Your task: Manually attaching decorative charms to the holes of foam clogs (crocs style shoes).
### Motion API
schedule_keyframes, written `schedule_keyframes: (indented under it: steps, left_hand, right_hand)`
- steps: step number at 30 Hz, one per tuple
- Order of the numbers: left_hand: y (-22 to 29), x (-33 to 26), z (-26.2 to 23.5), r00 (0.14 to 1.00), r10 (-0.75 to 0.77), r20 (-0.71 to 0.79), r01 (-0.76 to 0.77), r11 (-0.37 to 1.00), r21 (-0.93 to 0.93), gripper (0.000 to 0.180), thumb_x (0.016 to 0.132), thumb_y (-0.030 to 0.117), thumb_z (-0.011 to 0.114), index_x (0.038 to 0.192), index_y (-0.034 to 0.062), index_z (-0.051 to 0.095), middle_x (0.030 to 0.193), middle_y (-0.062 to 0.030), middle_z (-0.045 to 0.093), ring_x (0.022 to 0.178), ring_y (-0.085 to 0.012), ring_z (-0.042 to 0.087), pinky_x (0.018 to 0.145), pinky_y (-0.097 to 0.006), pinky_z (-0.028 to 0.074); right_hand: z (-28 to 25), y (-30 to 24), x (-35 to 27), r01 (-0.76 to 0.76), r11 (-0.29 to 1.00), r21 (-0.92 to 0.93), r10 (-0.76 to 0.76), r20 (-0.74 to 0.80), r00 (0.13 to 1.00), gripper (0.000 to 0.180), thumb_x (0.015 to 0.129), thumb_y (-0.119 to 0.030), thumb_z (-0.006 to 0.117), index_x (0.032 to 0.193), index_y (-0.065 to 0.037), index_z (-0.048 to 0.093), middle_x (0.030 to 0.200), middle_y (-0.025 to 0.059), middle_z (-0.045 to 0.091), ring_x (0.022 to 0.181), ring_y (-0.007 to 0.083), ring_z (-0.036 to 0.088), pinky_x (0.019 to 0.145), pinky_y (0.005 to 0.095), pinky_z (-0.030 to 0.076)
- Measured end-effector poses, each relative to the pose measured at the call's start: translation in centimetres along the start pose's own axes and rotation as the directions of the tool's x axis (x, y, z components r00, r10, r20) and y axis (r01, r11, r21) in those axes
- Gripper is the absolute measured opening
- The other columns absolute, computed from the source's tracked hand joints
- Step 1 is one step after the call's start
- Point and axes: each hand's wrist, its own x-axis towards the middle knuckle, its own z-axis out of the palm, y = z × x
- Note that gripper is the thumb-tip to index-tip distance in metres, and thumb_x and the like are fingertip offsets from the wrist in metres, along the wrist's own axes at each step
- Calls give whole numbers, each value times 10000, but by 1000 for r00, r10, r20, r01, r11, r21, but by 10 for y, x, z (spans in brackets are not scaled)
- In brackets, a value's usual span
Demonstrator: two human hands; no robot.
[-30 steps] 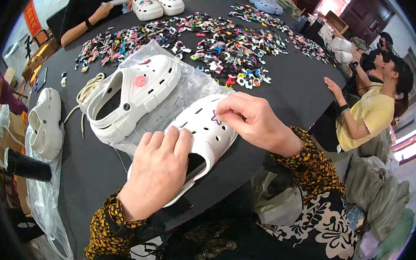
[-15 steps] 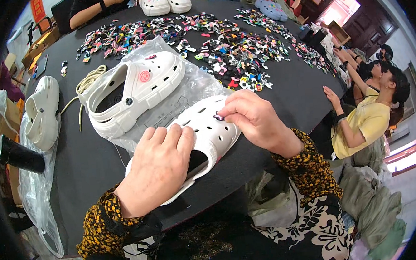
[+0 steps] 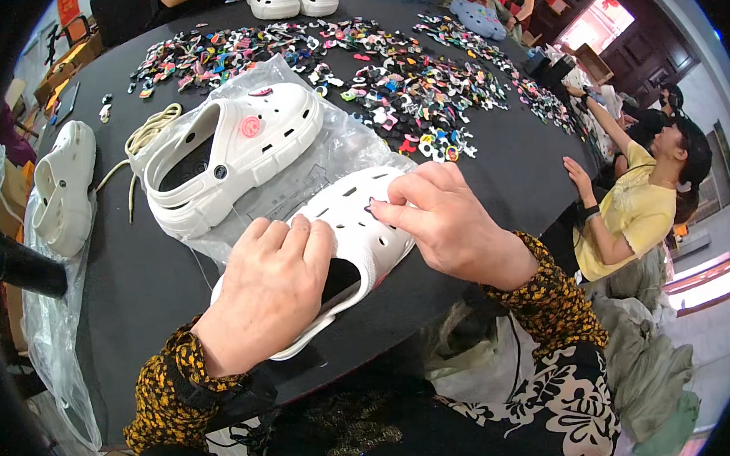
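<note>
A white clog point(image 3: 348, 197) with holes in its upper lies in front of me, its toe pointing away. My left hand point(image 3: 270, 286) grips it at the strap side, fingers curled over the edge of the opening. My right hand point(image 3: 452, 223) pinches a small dark shoe charm point(image 3: 370, 209) against one of the holes in the upper. The fingertips partly cover the charm, so its shape cannot be made out. Beyond my hands, a second white clog point(image 3: 237, 190) with a pink round charm point(image 3: 249, 126) rests on a clear plastic bag point(image 3: 339, 142).
Many loose, colourful charms point(image 3: 407, 92) spread across the black table point(image 3: 149, 325). Another white clog point(image 3: 69, 192) and a black cylinder point(image 3: 26, 264) stand at the left, near a cream cord point(image 3: 152, 131). White clogs point(image 3: 274, 1) sit at the far edge. A person in yellow point(image 3: 623, 212) is at the right.
The view has shifted slightly. My right fingers have moved in closer over the charm at the clog's hole; my left hand keeps its hold. At the right, the person in yellow has moved a little.
</note>
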Motion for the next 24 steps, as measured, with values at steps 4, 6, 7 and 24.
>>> schedule_keyframes:
  steps: [4, 6, 7, 24]
  left_hand:
    - [2, -1, 1, 999, -2, -40, 3, 1000, 11, 192, 705, 62, 574, 880, -7, 533, 769, -96, 556, 663, -213, 544, 639, -329, 424]
    - [2, 1, 1, 998, 6, -56, -5, 1000, 29, 170, 702, 65, 579, 852, 5, 525, 768, -95, 561, 657, -216, 545, 634, -331, 423]
    - [2, 2, 1, 998, 14, -54, -12, 999, 35, 170, 702, 65, 579, 852, 5, 525, 768, -95, 561, 657, -216, 545, 634, -331, 423]
    - [-73, 10, -10, 835, -535, 125, 511, 840, 184, 737, 714, 295, 746, 1270, -64, 422, 1141, -304, 539, 1098, -427, 506, 944, -477, 385]
  right_hand:
    - [-1, 7, -3, -36, 996, 85, 30, 69, 997, 290, 778, -38, 546, 1042, -59, 664, 936, 54, 549, 932, 245, 489, 833, 366, 355]
    - [-2, 10, -5, -60, 987, 150, 47, 90, 995, 319, 780, -23, 535, 1068, -67, 665, 933, 62, 551, 935, 252, 492, 842, 367, 352]
    - [-3, 10, -6, -62, 987, 149, 50, 80, 996, 319, 780, -23, 535, 1068, -67, 665, 933, 62, 551, 935, 252, 492, 842, 367, 352]
    - [7, -16, -101, -471, 833, 291, 548, -306, 779, 253, 743, 42, 622, 961, -70, 683, 898, 55, 578, 863, 229, 556, 798, 346, 388]
